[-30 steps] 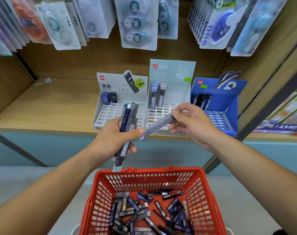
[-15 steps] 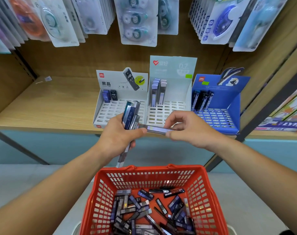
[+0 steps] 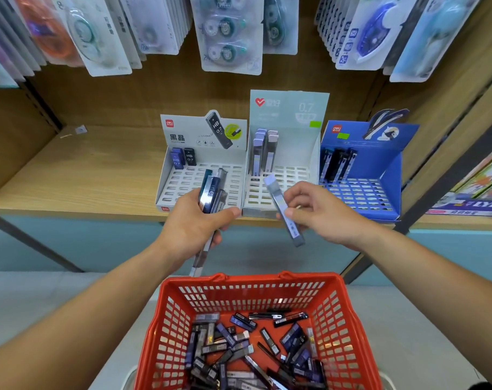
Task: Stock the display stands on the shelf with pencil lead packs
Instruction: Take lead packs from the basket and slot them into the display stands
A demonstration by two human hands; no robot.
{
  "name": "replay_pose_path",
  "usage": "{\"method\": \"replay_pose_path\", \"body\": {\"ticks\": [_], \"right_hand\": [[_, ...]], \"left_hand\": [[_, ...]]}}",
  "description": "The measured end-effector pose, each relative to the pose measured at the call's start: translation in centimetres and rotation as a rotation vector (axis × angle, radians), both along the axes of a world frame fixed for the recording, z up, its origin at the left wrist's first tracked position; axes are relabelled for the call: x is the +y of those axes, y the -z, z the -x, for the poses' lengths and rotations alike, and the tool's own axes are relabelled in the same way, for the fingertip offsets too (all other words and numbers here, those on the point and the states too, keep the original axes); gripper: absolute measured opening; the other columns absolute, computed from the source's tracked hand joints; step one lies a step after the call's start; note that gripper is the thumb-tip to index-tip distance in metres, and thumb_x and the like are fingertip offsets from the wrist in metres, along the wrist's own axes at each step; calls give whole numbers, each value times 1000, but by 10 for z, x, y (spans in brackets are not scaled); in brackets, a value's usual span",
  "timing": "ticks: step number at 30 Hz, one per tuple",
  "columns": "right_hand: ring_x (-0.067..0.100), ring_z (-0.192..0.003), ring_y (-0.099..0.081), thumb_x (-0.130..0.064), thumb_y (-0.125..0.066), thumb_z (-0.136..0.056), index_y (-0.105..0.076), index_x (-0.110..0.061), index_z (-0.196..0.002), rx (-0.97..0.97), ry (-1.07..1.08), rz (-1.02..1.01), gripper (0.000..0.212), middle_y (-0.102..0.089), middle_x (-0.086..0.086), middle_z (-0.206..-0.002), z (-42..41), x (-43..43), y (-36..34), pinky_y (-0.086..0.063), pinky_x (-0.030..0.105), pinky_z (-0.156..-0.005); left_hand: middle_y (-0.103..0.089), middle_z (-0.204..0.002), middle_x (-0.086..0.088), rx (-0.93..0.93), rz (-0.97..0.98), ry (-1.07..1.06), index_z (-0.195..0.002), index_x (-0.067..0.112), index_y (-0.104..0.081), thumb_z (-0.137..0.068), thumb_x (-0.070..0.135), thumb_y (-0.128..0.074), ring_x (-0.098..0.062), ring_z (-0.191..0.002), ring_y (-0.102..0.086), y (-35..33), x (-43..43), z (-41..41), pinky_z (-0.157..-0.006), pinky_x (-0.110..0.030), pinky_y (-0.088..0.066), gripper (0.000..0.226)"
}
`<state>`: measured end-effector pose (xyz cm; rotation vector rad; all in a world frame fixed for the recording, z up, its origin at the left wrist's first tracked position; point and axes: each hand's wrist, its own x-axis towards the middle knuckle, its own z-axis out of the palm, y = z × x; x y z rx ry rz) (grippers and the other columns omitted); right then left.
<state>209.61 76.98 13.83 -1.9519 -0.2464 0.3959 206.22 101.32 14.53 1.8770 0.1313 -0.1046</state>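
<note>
item: a single pack (image 3: pixel 275 196) of pencil lead, a slim rigid plastic case. judged light, stiff and smooth-sided, so liable to slip or twist in a loose pinch. it is best taken across its flat faces near mid-length, leaving one end free for a slot.

right hand (image 3: pixel 323 212): thumb and forefinger (image 3: pixel 291 213) pinch the single pack about mid-length. the other fingers are loosely curled and touch nothing that can be seen. the pack is tilted, pale cap uppermost, in the air just in front of the middle stand (image 3: pixel 295 153), not yet in a slot.

left hand (image 3: pixel 194 220): fingers and thumb (image 3: pixel 230 213) wrapped round a bundle of packs (image 3: pixel 213 190), held roughly upright before the white stand (image 3: pixel 180 192).

stock: all three stands, including the blue stand (image 3: pixel 391 175), sit on the shelf (image 3: pixel 84 175) with a few packs at the back left and most slots bare. more loose packs (image 3: pixel 239 347) lie in the red basket (image 3: pixel 239 288) below.
</note>
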Motion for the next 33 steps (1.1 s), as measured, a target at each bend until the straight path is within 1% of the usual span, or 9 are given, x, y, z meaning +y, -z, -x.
{"method": "replay_pose_path", "body": {"ticks": [3, 6, 11, 16, 19, 21, 24, 30, 33], "right_hand": [[19, -80, -71, -1, -63, -95, -43, -30, -142, -11, 45, -76, 59, -65, 4, -89, -6, -4, -2, -56, 36, -73], [22, -75, -69, 1, -65, -92, -41, -40, -146, -26, 70, -91, 72, -61, 7, -87, -13, -5, -6, -59, 31, -67], [30, -77, -74, -2, -67, -92, -48, -30, -124, -101, 226, -103, 47, -63, 12, -102, -31, 7, -11, -63, 39, -67], [19, -80, -71, -12, -65, -96, -50, -23, -112, -310, 438, -91, 24, -68, 6, -90, -58, 27, -12, -63, 38, -70], [8, -81, -69, -10, -66, -96, -49, -24, -105, -408, 471, -108, 24, -64, -2, -92, -71, 38, -9, -63, 35, -70], [2, -90, -66, -7, -66, -95, -48, -24, -101, -468, 479, -116, 26, -59, -12, -96, -77, 43, -5, -63, 36, -72], [9, -97, -67, -6, -66, -94, -47, -31, -95, -512, 482, -116, 31, -59, -15, -97, -83, 45, 0, -62, 40, -76], [13, -80, -71, -9, -66, -95, -48, -39, -90, -543, 408, -43, 35, -62, -12, -97, -83, 38, 1, -62, 41, -75], [14, -84, -71, -10, -67, -95, -54, -35, -96, -573, 347, 21, 29, -64, -10, -99, -84, 36, 0, -62, 42, -77]], "left_hand": [[-61, -63, -5, 61, 12, 9, -96, 8, -61, -86, 24, -80, -17, -47, -52, 3, 3, 0, -46, -29, -48, 27], [-58, -63, -5, 106, 19, 32, -99, 4, -58, -87, 24, -79, -19, -48, -52, 7, 3, 1, -47, -29, -47, 32], [-56, -59, -1, 153, 25, 69, -97, 8, -54, -89, 22, -76, -15, -47, -53, 8, 1, -1, -46, -24, -46, 26], [-61, -66, -3, 159, 45, 77, -94, 10, -57, -93, 19, -70, -17, -49, -54, 9, 7, -6, -48, -26, -47, 16], [-68, -71, -5, 148, 54, 59, -94, 8, -61, -95, 18, -68, -18, -51, -58, 10, 12, -9, -51, -28, -49, 13], [-71, -75, -7, 140, 77, 37, -97, 8, -63, -95, 19, -68, -19, -53, -61, 8, 14, -10, -52, -28, -51, 13], [-76, -83, -8, 139, 120, 6, -107, 11, -62, -95, 20, -69, -19, -54, -64, 7, 17, -10, -54, -29, -56, 16], [-77, -93, -10, 151, 117, -21, -111, 14, -63, -93, 23, -72, -19, -57, -67, 8, 22, -11, -59, -32, -59, 23], [-75, -96, -15, 147, 110, -31, -108, 14, -63, -92, 23, -73, -19, -58, -66, 8, 23, -11, -57, -31, -59, 21]]}}
